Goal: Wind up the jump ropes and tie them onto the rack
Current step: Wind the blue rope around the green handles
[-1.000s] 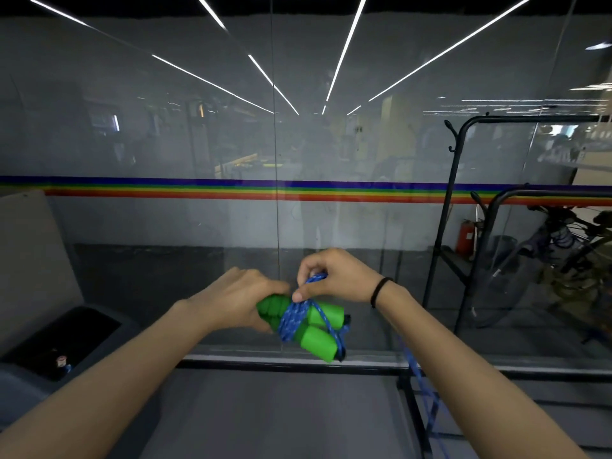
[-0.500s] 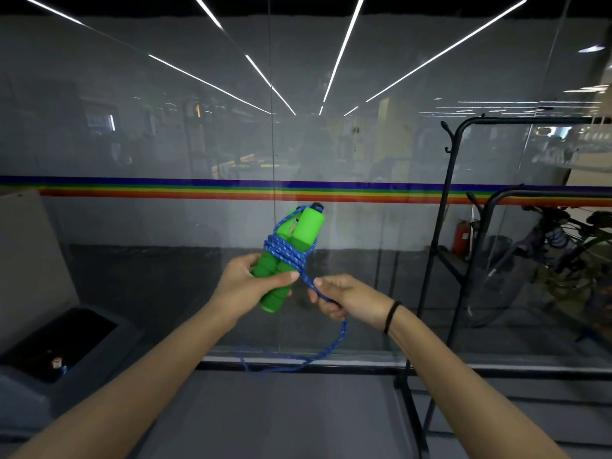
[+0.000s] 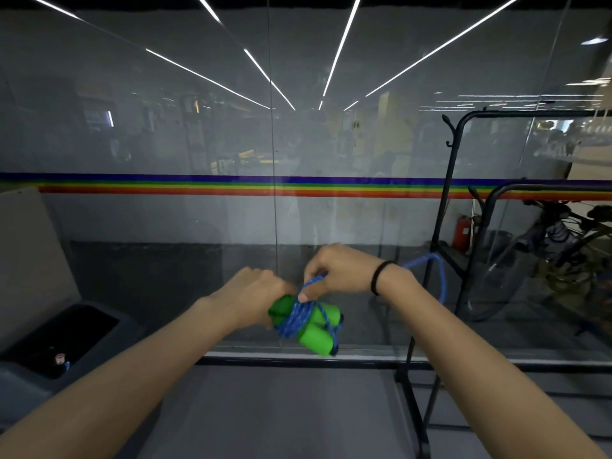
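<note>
A jump rope has two green foam handles (image 3: 314,331) held side by side, with blue cord (image 3: 294,318) wound several times around them. My left hand (image 3: 255,294) grips the handles at their left end, tips pointing down to the right. My right hand (image 3: 337,270) pinches the blue cord just above the bundle. A free loop of cord (image 3: 433,273) arcs out behind my right wrist. The black metal rack (image 3: 453,200) stands to the right, against the glass.
A glass wall (image 3: 198,144) with a rainbow stripe runs straight ahead. A dark grey bin (image 3: 66,339) sits low on the left. Bicycles (image 3: 563,246) are parked behind the rack at right. Grey floor lies below my arms.
The handles were tipped upright half a second ago; now they point down to the right again. My right hand rose from below the bundle to above it, carrying the cord over.
</note>
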The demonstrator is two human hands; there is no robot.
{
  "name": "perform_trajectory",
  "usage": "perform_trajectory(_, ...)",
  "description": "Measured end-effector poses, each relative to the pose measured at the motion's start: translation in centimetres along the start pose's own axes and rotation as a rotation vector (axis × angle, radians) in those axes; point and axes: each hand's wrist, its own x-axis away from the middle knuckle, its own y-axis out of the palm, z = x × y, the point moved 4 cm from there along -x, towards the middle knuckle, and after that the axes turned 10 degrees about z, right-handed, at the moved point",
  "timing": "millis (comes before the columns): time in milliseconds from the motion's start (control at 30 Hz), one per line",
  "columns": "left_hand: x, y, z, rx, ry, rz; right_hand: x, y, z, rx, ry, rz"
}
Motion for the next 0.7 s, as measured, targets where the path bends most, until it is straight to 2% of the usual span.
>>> perform_trajectory(67, 0.7, 0.1, 0.4, 0.158, 0.093, 0.003, 0.1, -0.8, 0.1, -0.107, -0.011, -0.013)
perform_trajectory(133, 1.1, 0.2, 0.4, 0.334, 0.106, 0.053, 0.3, -1.1, 0.6, -0.27, -0.002, -0.034)
perform_trajectory(333, 0.9, 0.0, -0.1, 0.874, 0.02, 0.284, 1.7, 0.0, 3.3, -0.726, 0.143, 0.046)
perform_trajectory(467, 0.8, 0.0, -0.3, 1.128, -0.137, 0.402, 3.2, 1.0, 4.9, -0.844, 0.365, 0.254)
perform_trajectory(567, 0.5, 0.0, -0.9, 1.259, -0.304, 0.488, 3.2, 2.5, 4.6, -0.943, 0.3, 0.185)
perform_trajectory(700, -0.1, 0.8, -1.0, 1.424, -0.523, 0.532, 3.2, 3.1, 3.8, -0.923, 0.284, 0.159)
